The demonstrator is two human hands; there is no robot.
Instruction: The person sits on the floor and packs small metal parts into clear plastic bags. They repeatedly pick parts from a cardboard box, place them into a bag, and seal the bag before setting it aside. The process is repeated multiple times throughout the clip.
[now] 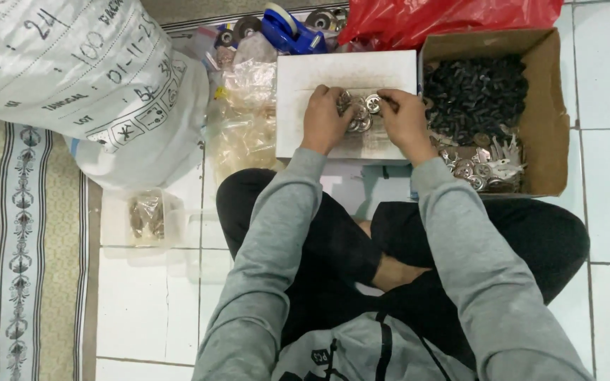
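I sit cross-legged on a tiled floor with both hands on a white box (305, 77) in front of me. A small heap of round silver metal discs (363, 113) lies on the box top between my hands. My left hand (324, 118) rests at the heap's left side, fingers curled onto the discs. My right hand (404, 121) pinches a disc at the heap's right edge. Grey sleeves cover both arms.
A brown cardboard box (548, 106) at my right holds black parts (474, 88) and more silver pieces (481, 169). A large white sack (86, 85) stands at left, clear bags (245, 120) beside the white box, a red bag (446, 17) and blue tape dispenser (287, 32) behind.
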